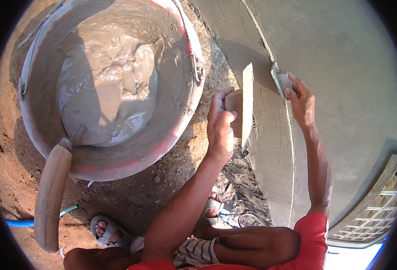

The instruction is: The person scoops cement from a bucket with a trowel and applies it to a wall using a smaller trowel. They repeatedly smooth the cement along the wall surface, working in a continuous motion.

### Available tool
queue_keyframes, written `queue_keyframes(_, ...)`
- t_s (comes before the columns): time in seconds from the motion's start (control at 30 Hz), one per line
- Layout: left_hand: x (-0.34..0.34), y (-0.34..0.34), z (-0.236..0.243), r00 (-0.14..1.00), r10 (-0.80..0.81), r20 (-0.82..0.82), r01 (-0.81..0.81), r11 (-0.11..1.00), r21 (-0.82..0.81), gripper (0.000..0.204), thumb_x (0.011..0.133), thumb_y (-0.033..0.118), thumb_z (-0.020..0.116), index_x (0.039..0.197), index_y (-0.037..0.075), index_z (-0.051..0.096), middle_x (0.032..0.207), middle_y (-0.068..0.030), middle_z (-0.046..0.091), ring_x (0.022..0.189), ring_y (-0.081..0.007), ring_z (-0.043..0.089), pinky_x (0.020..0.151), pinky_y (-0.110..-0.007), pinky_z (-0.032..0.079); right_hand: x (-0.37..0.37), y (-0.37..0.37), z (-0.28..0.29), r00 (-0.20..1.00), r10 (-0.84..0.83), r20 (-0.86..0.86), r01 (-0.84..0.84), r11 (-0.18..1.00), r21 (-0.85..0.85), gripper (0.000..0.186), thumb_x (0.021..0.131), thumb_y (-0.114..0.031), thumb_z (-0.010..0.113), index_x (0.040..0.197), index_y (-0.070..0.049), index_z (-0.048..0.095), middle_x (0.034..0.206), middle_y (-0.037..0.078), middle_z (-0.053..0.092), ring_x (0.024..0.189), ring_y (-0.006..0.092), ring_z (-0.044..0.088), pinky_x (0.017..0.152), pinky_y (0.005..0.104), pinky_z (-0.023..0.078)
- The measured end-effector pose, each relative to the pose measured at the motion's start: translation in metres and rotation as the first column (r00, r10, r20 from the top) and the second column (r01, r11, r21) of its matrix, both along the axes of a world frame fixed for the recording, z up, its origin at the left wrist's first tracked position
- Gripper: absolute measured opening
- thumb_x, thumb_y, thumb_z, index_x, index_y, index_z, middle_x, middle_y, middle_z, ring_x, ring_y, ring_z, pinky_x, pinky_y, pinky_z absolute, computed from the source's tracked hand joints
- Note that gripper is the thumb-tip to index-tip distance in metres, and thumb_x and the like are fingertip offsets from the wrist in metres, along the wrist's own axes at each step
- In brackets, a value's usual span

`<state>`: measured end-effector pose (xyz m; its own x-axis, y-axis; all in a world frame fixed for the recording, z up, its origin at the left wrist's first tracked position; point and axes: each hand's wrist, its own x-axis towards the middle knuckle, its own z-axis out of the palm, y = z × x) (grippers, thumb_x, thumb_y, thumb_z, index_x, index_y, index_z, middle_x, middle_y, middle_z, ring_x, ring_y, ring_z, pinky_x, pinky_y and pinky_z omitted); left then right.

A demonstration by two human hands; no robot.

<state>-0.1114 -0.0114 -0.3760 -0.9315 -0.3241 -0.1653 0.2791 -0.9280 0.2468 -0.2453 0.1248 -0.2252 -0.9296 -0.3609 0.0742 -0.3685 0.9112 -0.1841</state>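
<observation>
My left hand (221, 128) is closed round the brown grip of a plastering float (248, 105). The float stands nearly edge-on, its pale face turned toward the plastered strip. My right hand (301, 101) pinches the grey grip of a small metal trowel (277, 83). That blade lies against the grey plastered wall (342, 90), on a thin raised line of mortar (290, 153). To the left stands a large bucket (187, 101) containing wet mortar (126, 74). A trowel with a thick wooden handle (53, 198) rests in it, its blade mostly coated.
A latticed vent block (372, 211) is at the lower right. A blue hose end (20, 222) lies on the sandy ground at the lower left. My sandalled feet (108, 230) are below the bucket, and its wire handle (190, 40) hangs along the rim.
</observation>
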Motion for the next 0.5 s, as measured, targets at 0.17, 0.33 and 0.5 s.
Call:
queue_keyframes(0.17,0.001,0.004,-0.001,0.999,-0.036,0.015,0.035,0.998,0.047,0.058,0.077,0.017,0.043,0.132,-0.001,0.042,0.117,-0.014,0.054,0.106,-0.0209,0.052,0.095,-0.034,0.042,0.042,0.083,0.017,0.991,-0.113,0.075,0.112,0.994,0.013,0.042,0.09,-0.002,0.056,0.132,-0.002,0.055,0.108,0.014,0.068,0.094,0.0171,0.065,0.081,0.0311,0.055)
queue_keyframes(0.33,0.003,0.005,-0.012,0.998,-0.034,0.05,0.031,0.998,0.063,0.058,0.077,0.018,0.043,0.131,-0.001,0.044,0.117,-0.0145,0.053,0.11,-0.0217,0.05,0.1,-0.034,0.038,0.046,0.075,0.031,0.992,-0.068,0.104,0.085,0.982,-0.168,0.043,0.09,-0.002,0.058,0.132,0.003,0.052,0.111,0.016,0.067,0.099,0.0192,0.065,0.083,0.033,0.056)
queue_keyframes(0.5,0.004,0.007,-0.01,0.999,-0.037,0.024,0.036,0.999,0.024,0.058,0.077,0.021,0.044,0.13,-0.001,0.044,0.117,-0.0138,0.053,0.109,-0.0215,0.05,0.101,-0.034,0.037,-0.014,-0.024,0.029,0.985,0.157,0.069,-0.133,0.952,-0.274,0.042,0.093,-0.005,0.056,0.135,0.001,0.05,0.108,0.016,0.067,0.095,0.0194,0.066,0.084,0.0356,0.057)
